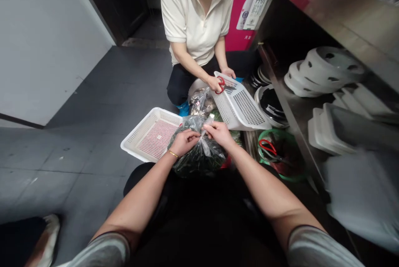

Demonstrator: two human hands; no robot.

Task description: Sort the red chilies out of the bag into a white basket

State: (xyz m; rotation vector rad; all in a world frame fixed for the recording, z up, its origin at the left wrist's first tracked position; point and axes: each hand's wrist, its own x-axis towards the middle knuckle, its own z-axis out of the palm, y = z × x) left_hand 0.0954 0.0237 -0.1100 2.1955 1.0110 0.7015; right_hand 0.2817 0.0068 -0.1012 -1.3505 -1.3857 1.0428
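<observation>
A clear plastic bag (199, 161) full of dark green leafy vegetables sits just in front of my knees, its neck gathered into a twist. My left hand (184, 142) pinches the bag at the base of that neck. Higher up, my right hand (220, 133) grips the twisted end between thumb and fingers. To the left of the bag is a white plastic basket (137, 138) with a perforated bottom. Behind it lies another clear bag (201, 101) with pale contents that I cannot make out.
Opposite me a crouching person (199, 22) holds red-handled scissors (222, 85) and a tilted white basket (240, 101). At right, a green basin (288, 171) holds a red-handled tool, beside metal shelving (307, 155) with stacked white containers (324, 69). Someone's foot (50, 233) shows at lower left.
</observation>
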